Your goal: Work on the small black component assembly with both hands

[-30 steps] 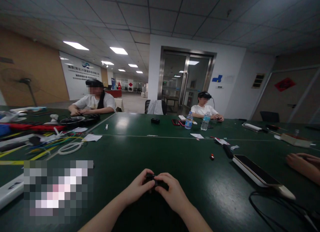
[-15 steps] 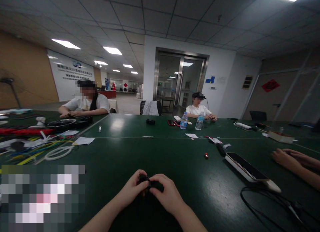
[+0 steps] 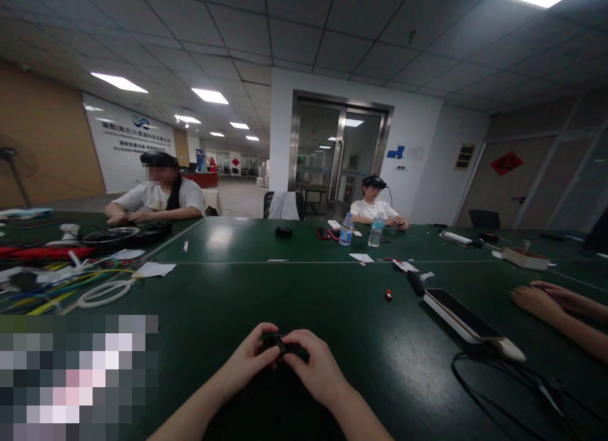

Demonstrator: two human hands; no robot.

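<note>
Both hands meet around a small black part point(image 3: 279, 341), held over the green table point(image 3: 213, 301); its exact kind is hidden by the fingers. The left hand point(image 3: 254, 355) pinches it between thumb and forefinger, and the right hand point(image 3: 313, 358) has thumb and fingertips closed narrowly on its other side. Right of the black part lie black cables point(image 3: 553, 385) and a white device with a dark screen point(image 3: 463, 314), then a co-worker's hands point(image 3: 536, 301). Beyond it to the right sits a red-and-silver item point(image 3: 388, 295); beyond it to the left, a white coiled cable point(image 3: 86, 301). Farther past it stand two water bottles point(image 3: 346, 232) with blue labels, brands too small to read. Far left of it, a white wall sign point(image 3: 137, 162) carries a blue wave logo and Chinese lettering that seems to include 科技有限公司. Far right, a red diamond hanging point(image 3: 506, 163) bears an unclear dark character.
</note>
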